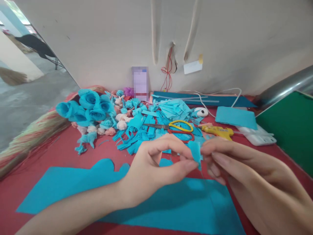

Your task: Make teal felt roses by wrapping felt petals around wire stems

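The left hand [146, 168] pinches a small blue paper piece [195, 151] between thumb and forefinger; the right hand [246, 166] is narrowed at the piece's right edge, its grip indeterminable; the piece is between both hands; scissors [168, 126] and a yellow glue gun [218, 131] lie beyond.

Craft workspace: scissors [168, 126], glue gun [218, 131]
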`<state>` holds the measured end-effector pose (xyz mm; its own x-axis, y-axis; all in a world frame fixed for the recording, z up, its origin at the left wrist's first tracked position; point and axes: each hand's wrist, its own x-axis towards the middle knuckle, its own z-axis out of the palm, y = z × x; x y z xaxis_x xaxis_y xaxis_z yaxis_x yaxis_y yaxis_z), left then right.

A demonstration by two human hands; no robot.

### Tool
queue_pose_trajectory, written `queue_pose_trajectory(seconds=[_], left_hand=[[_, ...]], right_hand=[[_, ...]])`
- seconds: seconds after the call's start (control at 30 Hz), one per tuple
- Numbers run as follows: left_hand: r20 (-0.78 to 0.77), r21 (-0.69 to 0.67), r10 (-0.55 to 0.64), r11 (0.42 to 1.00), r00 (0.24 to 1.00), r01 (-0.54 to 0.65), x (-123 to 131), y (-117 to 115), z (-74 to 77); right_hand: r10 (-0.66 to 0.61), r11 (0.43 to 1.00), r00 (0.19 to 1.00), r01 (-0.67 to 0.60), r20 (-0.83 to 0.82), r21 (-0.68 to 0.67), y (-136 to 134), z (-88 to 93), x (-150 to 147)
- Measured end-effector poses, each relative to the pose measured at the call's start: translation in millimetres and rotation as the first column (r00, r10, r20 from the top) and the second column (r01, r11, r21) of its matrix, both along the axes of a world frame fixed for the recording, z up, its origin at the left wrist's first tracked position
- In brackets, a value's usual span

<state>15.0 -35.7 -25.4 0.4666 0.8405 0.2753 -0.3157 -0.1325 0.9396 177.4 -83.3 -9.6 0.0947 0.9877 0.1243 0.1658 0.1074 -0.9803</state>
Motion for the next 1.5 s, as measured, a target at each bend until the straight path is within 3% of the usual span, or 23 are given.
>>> queue_pose_trajectory(seconds=[0.2, 0.5, 0.87, 1.1, 1.3, 1.4, 1.5], left_hand=[[-0.041, 0.038, 0.109, 0.993, 0.993, -0.108, -2.0, 1.6, 5.3], [-0.113, 0.12, 0.212, 0.973, 0.971, -0.198, -2.5, -1.1, 15.9], [-0.222, 0.311, 0.263, 0.932, 0.939, -0.187, -7.1, 0.2, 23.4], [-0.325, 0.395, 0.353, 0.894, 0.877, -0.214, -5.5, 3.3, 25.5], [-0.416, 0.515, 0.325, 0.854, 0.849, -0.075, -10.1, 10.9, 25.6], [-0.404, 0.553, 0.333, 0.831, 0.852, -0.063, -12.6, 11.8, 26.7], [-0.352, 0.572, 0.378, 0.811, 0.856, -0.123, -15.6, 10.9, 29.8]], right_hand=[[0.08, 0.995, 0.988, -0.088, -0.135, -0.055, 5.3, 12.3, -2.6], [0.375, 0.913, 0.926, -0.377, -0.044, -0.158, -0.4, 19.5, -5.0], [0.208, 0.97, 0.938, -0.234, -0.278, -0.063, 0.6, 16.0, -10.7], [0.173, 0.981, 0.942, -0.189, -0.288, -0.029, 2.9, 7.5, -13.4], [0.142, 0.988, 0.953, -0.152, -0.267, -0.017, 9.4, 4.9, -9.7], [0.134, 0.988, 0.94, -0.15, -0.313, -0.028, 14.4, 3.9, -9.5], [0.145, 0.982, 0.903, -0.183, -0.405, -0.055, 20.2, 5.3, -13.6]])
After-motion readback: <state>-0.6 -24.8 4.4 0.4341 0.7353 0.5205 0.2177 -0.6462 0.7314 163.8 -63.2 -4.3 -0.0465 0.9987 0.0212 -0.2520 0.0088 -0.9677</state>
